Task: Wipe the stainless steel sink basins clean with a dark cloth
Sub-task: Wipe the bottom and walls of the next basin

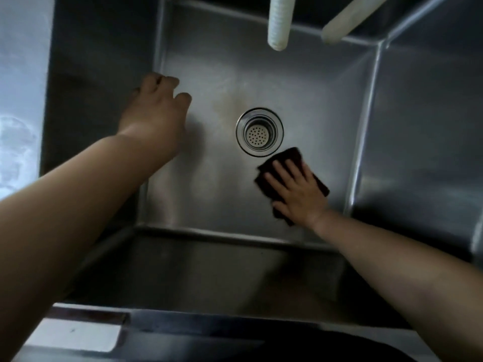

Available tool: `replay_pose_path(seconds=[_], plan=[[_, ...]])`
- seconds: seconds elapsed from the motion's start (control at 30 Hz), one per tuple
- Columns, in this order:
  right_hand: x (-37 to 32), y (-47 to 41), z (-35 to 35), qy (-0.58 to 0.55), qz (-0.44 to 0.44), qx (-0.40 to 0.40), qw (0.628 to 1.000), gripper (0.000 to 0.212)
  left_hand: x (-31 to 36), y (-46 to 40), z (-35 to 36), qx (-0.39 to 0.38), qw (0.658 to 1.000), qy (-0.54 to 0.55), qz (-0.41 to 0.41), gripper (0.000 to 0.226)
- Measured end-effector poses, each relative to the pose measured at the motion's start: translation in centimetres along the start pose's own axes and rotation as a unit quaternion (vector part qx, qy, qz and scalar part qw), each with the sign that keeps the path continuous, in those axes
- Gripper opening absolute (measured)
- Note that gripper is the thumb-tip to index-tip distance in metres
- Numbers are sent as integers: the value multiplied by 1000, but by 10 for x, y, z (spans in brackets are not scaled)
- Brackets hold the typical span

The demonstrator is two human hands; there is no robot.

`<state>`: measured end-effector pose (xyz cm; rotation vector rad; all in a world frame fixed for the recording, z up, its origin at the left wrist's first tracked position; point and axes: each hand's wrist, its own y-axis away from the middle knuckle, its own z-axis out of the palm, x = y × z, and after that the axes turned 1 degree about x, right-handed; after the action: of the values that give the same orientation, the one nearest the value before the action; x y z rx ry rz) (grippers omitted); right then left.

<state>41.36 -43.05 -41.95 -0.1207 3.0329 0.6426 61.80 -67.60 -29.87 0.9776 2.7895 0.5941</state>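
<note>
I look straight down into a stainless steel sink basin (222, 194) with a round strainer drain (259, 131) in the middle of its floor. A dark reddish-brown cloth (287, 156) lies flat on the floor just right of and below the drain. My right hand (295, 190) presses on it, palm down, fingers spread. My left hand (156, 111) hovers at the basin's left wall, fingers loosely curled with nothing in them.
Two white hose ends hang over the back of the basin, one ribbed (279, 22), one slanted (347, 19). A steel counter (18, 74) runs along the left. The basin's front wall (209, 270) rises toward me.
</note>
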Motion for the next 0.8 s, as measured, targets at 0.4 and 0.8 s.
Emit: replay_pose_path(seconds=[0.4, 0.8], plan=[[-26, 73, 5, -107, 324, -280, 897, 89, -38, 54, -56, 136, 963, -163, 166, 25], [-81, 43, -56, -276, 139, -271, 912, 30, -84, 63, -59, 167, 954, -99, 230, 35]])
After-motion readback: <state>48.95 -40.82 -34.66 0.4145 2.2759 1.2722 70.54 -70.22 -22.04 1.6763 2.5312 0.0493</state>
